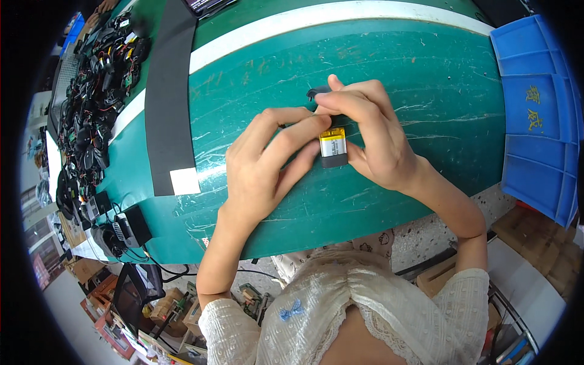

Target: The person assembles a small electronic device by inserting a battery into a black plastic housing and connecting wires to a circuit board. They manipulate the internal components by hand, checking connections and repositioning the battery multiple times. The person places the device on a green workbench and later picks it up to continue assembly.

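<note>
Between my two hands, over the green mat, is a small silver pouch battery (333, 148) with a yellow taped top and a black strip along its lower end. My left hand (261, 152) is closed, its fingertips pressed to the battery's left side and upper end. My right hand (374, 131) pinches at the top, with its other fingers curled along the right side. A dark piece, perhaps a cable or casing, (317, 92) shows just beyond the right fingertips. What the fingertips grip there is mostly hidden.
A large heap of black wired devices (100, 91) lies at the far left. A black strip (169, 103) with a white square (184, 180) crosses the mat. Blue plastic bins (535, 115) stand at the right edge. A black box with cables (132, 226) sits at the near left.
</note>
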A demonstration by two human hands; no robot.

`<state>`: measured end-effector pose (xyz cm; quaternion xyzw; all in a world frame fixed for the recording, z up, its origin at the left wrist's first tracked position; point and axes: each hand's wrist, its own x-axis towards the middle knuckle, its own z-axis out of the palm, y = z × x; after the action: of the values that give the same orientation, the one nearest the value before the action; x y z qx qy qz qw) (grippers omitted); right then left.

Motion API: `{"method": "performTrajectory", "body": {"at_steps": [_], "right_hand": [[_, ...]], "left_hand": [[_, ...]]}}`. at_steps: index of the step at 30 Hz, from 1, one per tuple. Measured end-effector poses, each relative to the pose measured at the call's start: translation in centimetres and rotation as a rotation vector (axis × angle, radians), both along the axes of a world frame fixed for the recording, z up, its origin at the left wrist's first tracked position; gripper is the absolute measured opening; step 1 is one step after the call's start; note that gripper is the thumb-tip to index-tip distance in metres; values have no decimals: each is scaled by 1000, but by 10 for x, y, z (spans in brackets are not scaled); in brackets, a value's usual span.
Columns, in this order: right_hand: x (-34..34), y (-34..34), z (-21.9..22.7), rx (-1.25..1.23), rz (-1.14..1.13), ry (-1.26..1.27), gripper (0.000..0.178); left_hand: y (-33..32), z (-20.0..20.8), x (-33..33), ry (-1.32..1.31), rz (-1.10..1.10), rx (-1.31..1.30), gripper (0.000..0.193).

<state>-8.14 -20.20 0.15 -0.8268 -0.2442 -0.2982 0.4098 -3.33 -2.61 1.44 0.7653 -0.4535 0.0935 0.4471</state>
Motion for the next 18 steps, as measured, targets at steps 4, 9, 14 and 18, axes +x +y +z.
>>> {"method": "performTrajectory", "body": {"at_steps": [4,9,14,18], "right_hand": [[4,-1,6,-115,-25,-50,43],[5,-1,6,-109,-41,-77,36],[5,-1,3,-103,-37,-62,41],[3,-2,-3,-49,-13,-35,47]], "left_hand": [[1,-1,1,-17,-17,-13,24],[6,-4,0,438,2,-267,18],[4,-1,-1,660,253,-302,34],[7,6,2,132,263,-26,43]]}}
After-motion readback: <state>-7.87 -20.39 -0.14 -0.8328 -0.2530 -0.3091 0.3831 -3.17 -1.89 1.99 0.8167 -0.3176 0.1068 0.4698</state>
